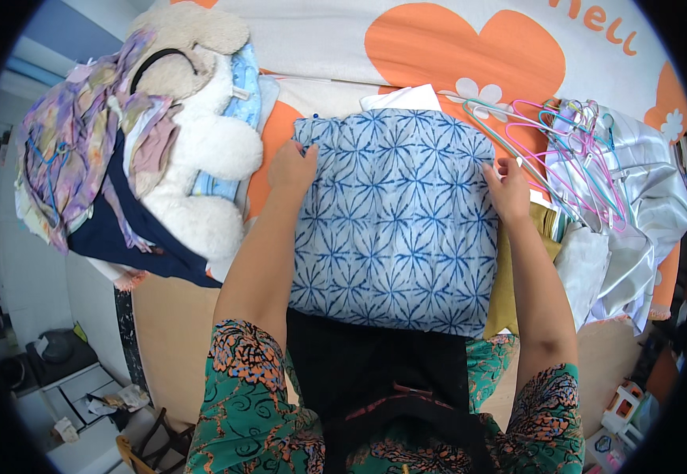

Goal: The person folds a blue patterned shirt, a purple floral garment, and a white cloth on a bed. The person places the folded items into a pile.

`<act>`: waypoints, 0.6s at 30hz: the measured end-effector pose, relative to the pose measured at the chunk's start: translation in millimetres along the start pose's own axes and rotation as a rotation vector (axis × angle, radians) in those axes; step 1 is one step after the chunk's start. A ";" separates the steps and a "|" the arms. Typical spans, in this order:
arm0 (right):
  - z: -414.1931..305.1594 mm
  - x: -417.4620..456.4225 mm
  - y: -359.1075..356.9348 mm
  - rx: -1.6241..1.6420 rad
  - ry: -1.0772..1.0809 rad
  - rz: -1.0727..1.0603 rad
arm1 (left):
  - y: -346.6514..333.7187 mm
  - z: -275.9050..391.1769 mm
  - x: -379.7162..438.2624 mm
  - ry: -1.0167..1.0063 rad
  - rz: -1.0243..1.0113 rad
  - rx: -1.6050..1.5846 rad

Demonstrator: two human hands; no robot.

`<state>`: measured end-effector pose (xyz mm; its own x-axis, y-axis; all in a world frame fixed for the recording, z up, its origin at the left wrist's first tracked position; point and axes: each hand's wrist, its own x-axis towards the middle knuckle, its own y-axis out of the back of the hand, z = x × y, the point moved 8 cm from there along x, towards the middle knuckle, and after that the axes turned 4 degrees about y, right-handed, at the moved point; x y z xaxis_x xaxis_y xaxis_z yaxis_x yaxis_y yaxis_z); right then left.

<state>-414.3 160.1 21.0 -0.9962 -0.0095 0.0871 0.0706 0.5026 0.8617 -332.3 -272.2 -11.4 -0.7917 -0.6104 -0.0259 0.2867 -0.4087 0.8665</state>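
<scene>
A folded light-blue cloth (pixel 394 219) with a dark-blue starburst pattern lies in front of me, its near edge over my black apron. My left hand (pixel 293 167) grips its upper left edge, with some fingers hidden behind the fabric. On the opposite side, my right hand (pixel 509 189) pinches the upper right edge between thumb and fingers. White cloth (pixel 403 98) pokes out beyond the far edge. Partly covered by my right forearm, a folded mustard-coloured cloth (pixel 506 278) lies against the patterned one.
To the left are a large white plush toy (pixel 195 154), a purple tie-dye garment (pixel 77 136) and a navy garment (pixel 124 231). Tangled hangers (pixel 586 160) lie at right on shiny silver-white fabric (pixel 645 219). Beneath everything spreads a white bed cover with orange hearts (pixel 465 47).
</scene>
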 end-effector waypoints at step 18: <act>-45.9 100.1 -82.6 -0.226 0.534 -0.265 | -43.2 -0.6 78.6 -0.171 -0.301 -0.081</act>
<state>-517.4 78.0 -18.5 -0.8224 -0.5672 0.0433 -0.1077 0.2299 0.9672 -406.6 -302.8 -51.2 -0.9241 -0.3346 -0.1846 0.0628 -0.6096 0.7902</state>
